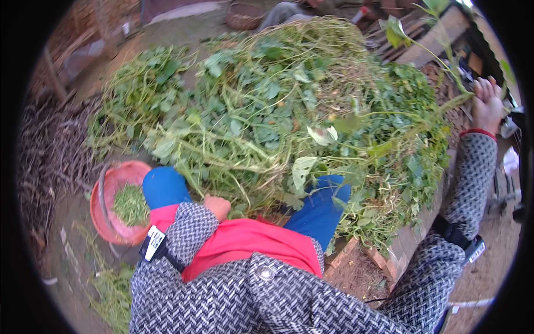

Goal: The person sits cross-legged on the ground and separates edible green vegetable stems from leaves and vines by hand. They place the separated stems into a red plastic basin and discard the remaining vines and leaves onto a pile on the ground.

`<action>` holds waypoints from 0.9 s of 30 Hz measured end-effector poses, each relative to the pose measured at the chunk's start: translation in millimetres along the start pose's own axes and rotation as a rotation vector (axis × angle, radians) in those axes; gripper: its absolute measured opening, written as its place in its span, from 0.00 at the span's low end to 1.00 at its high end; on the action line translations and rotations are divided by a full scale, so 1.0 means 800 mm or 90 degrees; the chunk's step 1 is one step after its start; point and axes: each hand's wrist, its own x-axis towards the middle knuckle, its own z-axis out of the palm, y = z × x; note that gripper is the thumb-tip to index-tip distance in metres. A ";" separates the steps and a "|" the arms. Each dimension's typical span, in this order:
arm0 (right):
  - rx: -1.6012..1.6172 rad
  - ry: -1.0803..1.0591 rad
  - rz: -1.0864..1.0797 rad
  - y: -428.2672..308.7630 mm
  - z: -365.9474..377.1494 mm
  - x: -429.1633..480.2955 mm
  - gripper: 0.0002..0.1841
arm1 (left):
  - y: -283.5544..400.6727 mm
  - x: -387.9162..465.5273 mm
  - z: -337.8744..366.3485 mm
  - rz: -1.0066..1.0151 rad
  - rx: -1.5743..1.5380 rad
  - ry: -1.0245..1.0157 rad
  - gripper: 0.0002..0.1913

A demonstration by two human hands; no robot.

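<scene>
A long leafy green vine [450,100] is gripped in my right hand [487,100], raised out to the far right, and it trails back towards the heap. My left hand [217,207] lies low by my lap, its fingers curled at the near edge of the heap; whether a stem is in it I cannot tell. The large heap of cut vines and leaves [267,104] spreads in front of my knees. Left of my knee, an orange-red plastic bucket [96,208] with a curved handle holds short green pieces, possibly pods or stems [130,204].
Dry brown twigs [54,146] are piled at the left. Loose vines [110,292] lie on the ground behind the bucket. Bricks [342,252] border the heap near my right knee. Beyond it are a woven basket [245,16], a person's grey-clothed leg [283,14] and wooden boards [438,35].
</scene>
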 end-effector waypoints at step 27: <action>0.358 -0.338 0.449 0.180 0.177 -0.292 0.15 | 0.056 -0.066 -0.247 0.339 -0.744 0.570 0.08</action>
